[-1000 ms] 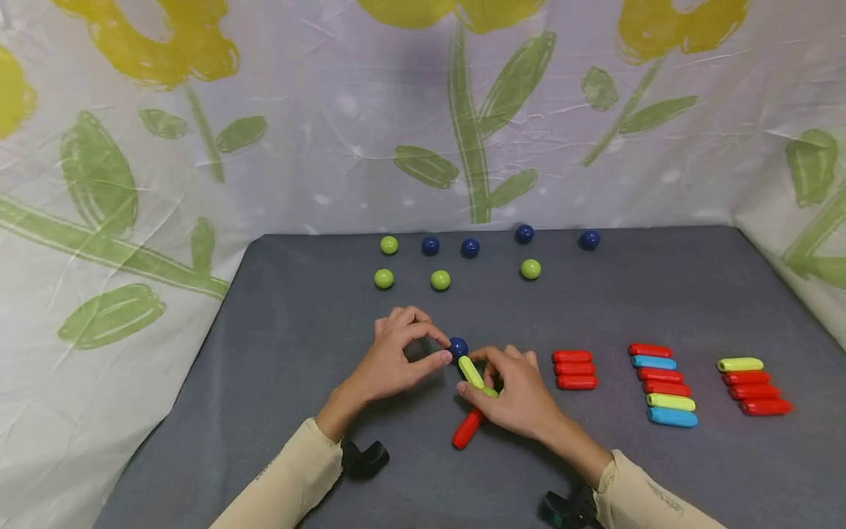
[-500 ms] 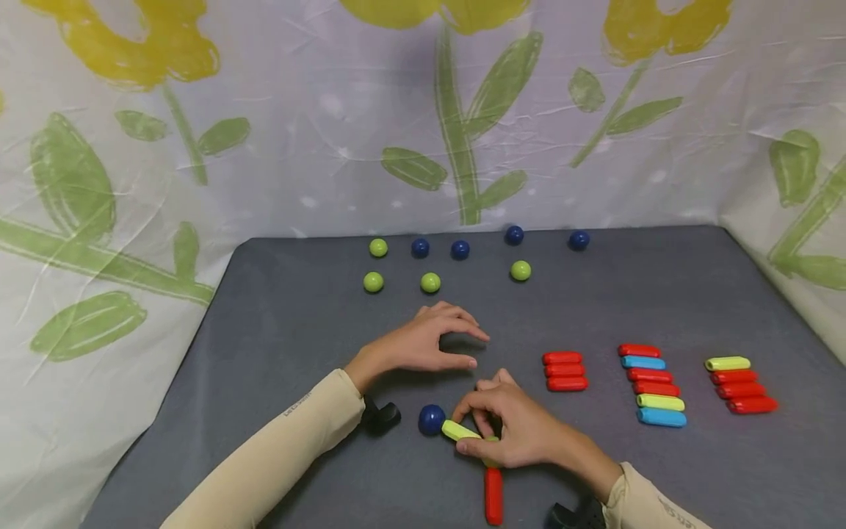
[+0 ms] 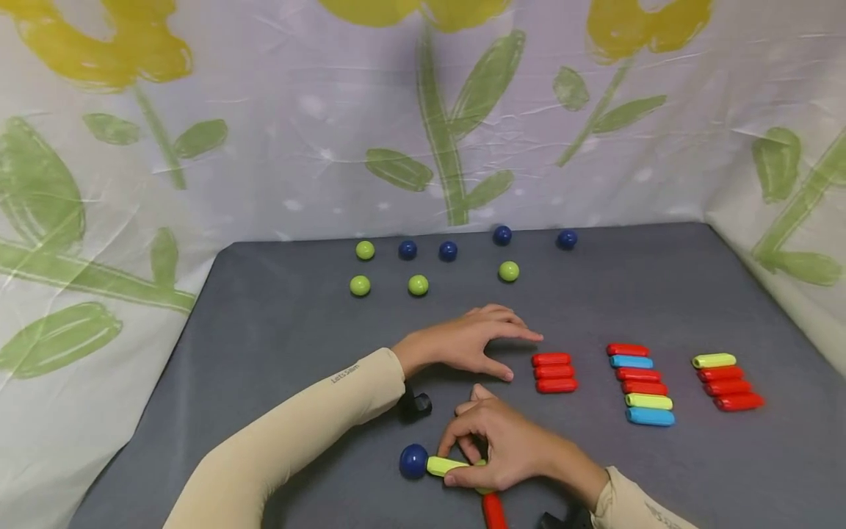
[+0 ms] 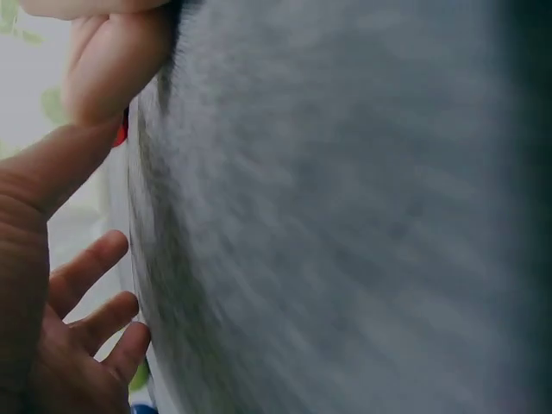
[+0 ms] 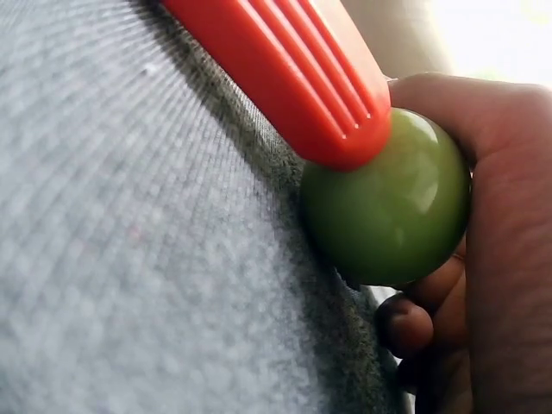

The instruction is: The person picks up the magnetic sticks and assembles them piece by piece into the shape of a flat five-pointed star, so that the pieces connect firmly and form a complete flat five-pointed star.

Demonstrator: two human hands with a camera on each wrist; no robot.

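Note:
My right hand (image 3: 509, 444) pinches a yellow-green ribbed stick (image 3: 444, 466) between thumb and fingers, low over the dark table. A dark blue ball (image 3: 413, 461) is attached at its left end. At the other end a green ball (image 5: 388, 203), mostly covered by the hand in the head view, joins it to a red grooved stick (image 5: 293, 78). My left hand (image 3: 472, 342) reaches rightward above the table with fingers spread and holds nothing. Its fingertips are just left of and above a group of red sticks (image 3: 554, 372).
Loose green balls (image 3: 418, 285) and blue balls (image 3: 448, 251) lie along the table's back. Farther right are a column of red, blue and yellow-green sticks (image 3: 640, 387) and another column of red and yellow-green sticks (image 3: 725, 388). A flower-printed cloth (image 3: 264, 132) hangs behind.
My left hand has let go of the blue ball and moved right toward the red sticks. My right hand has brought the joined piece nearer and turned it, with the blue ball now pointing left.

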